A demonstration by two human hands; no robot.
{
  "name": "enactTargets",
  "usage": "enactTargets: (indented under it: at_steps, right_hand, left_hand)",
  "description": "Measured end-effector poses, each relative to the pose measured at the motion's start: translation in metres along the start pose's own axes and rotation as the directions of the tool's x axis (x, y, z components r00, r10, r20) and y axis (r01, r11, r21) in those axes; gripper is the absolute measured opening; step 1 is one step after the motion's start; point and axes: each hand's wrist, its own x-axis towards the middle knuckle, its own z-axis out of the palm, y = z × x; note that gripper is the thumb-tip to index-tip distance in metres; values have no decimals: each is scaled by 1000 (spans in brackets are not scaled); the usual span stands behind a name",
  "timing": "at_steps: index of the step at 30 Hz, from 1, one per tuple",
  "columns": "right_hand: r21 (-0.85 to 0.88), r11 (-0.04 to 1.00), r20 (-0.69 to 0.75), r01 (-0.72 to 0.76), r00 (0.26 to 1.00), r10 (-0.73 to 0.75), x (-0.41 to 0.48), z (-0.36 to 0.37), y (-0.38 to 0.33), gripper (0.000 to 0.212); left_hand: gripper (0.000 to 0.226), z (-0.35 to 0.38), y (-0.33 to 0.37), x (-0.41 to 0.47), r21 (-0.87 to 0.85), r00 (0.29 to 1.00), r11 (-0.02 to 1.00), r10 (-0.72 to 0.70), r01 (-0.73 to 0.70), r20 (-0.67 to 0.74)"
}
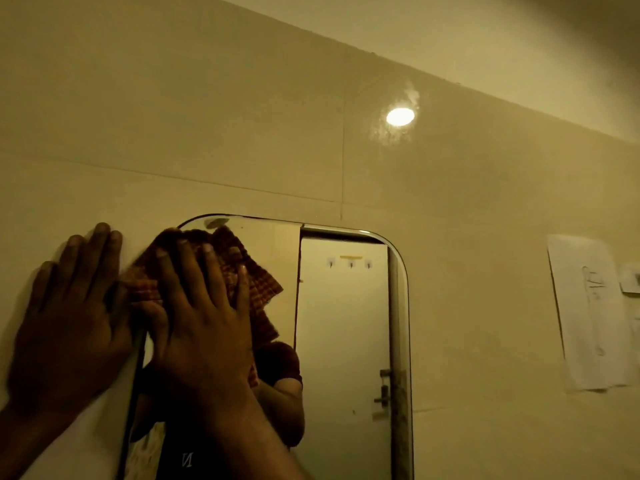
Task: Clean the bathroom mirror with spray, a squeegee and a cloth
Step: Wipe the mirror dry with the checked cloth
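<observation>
Right hand (204,327): fingers (214,271) spread flat, pressing checked cloth (256,282) onto mirror (346,341), upper-left corner. Uncleaned glass lies right and below. Left hand (69,320): open-palmed, bracing on wall tile (242,133), lower left of frame

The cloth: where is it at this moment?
In the head view the checked cloth is pressed flat against the mirror's upper left corner under the right hand, beside the left hand braced on the wall.
</observation>
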Motion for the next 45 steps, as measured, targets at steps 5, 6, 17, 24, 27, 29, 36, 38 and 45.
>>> enactTargets:
  at_steps: [5,6,17,24,27,29,36,38,45]
  right_hand:
    - [-104,976,-53,-193,981,188,-22,-31,71,54]
    - [-155,960,-112,-233,970,217,-28,-34,85,55]
    - [114,736,-370,-667,659,655,-66,-61,177,61]
    - [-33,954,-179,-297,941,287,-36,-11,38,63]
    - [-67,990,-68,-120,991,116,-22,21,-18,58]
    - [-48,988,-72,-149,987,145,-18,29,-34,56]
    - [-42,992,-42,-115,993,114,-46,-5,28,56]
    - [-111,969,-125,-219,971,205,-60,-20,61,59]
    - [82,788,-295,-611,740,605,-110,-57,178,57]
  left_hand:
    - [73,-2,-1,0,-1,995,1000,14,-14,94]
    - [70,-13,7,-1,-27,998,1000,-7,9,70]
    - [68,-32,41,-8,-33,994,996,-90,88,-60]
    - [68,-33,39,-8,39,995,995,-90,92,-39]
    - [69,-34,32,-7,52,998,997,-59,59,2]
    - [71,-35,27,-7,50,1000,998,-27,27,8]
    - [68,-36,30,-8,0,999,999,-47,47,-5]
    - [68,-38,32,-8,-8,998,998,-61,61,-2]
    - [70,-40,37,-34,53,998,997,-50,48,35]
